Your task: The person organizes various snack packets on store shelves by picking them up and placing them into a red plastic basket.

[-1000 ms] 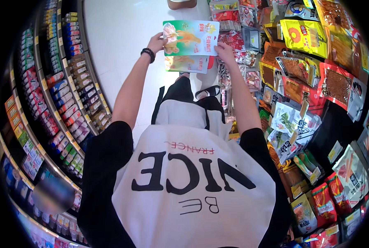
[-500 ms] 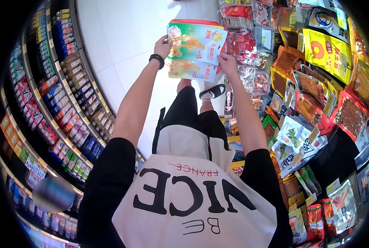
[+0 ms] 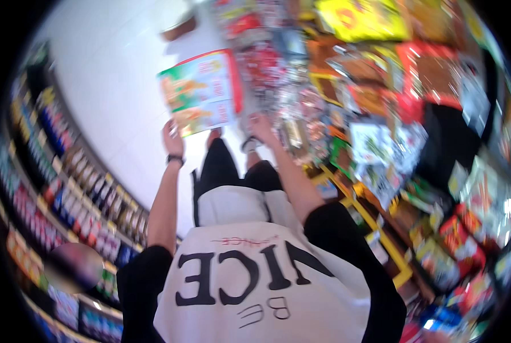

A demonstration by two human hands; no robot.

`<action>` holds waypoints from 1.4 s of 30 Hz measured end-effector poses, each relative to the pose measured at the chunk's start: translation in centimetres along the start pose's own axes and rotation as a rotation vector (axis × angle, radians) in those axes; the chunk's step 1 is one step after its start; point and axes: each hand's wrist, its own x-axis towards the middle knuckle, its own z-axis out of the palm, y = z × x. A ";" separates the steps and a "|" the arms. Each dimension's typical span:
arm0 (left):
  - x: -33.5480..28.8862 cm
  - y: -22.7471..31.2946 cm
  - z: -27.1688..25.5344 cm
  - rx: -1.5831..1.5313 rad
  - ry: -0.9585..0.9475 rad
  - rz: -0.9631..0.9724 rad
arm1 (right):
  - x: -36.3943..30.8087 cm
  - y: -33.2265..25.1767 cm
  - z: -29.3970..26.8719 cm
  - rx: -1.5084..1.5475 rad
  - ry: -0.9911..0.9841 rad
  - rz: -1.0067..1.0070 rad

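Several flat snack packets [image 3: 201, 86], green and pale white with food pictures and a red edge behind, overlap in a fanned stack ahead of me. My left hand [image 3: 172, 136], with a dark beaded bracelet at its wrist, grips the stack by its near left corner. To the right of the stack, apart from it, my right hand [image 3: 260, 126] hangs near the display of bagged goods. Motion blurs its fingers, so whether they are closed cannot be made out.
Curved shelves of bottles [image 3: 95, 183] run along the left. On the right, a crowded display holds hanging and stacked bags, among them a bright yellow bag [image 3: 361, 20] and a white bag [image 3: 372, 143]. A yellow frame [image 3: 381, 234] edges the display near my right arm.
The view has swung, and the display fills more of it. My right hand has let go of the packets and come back toward me; my left hand now grips their lower corner.
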 end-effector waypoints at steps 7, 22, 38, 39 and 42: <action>-8.4 2.1 3.8 -0.048 -0.530 0.015 | -12.7 1.5 -7.4 0.521 0.066 0.155; -36.1 32.6 26.4 -0.078 -1.273 1.050 | -34.8 5.0 -30.7 1.266 1.013 -0.678; -48.6 44.6 42.3 -0.183 -1.177 0.912 | -39.6 10.1 -41.9 1.609 0.945 -0.657; -48.3 44.3 42.0 -0.214 -1.204 0.950 | -39.8 10.2 -41.7 1.669 0.916 -0.701; -48.8 43.1 39.2 -0.329 -1.277 1.051 | -40.2 11.2 -40.7 1.645 1.160 -0.885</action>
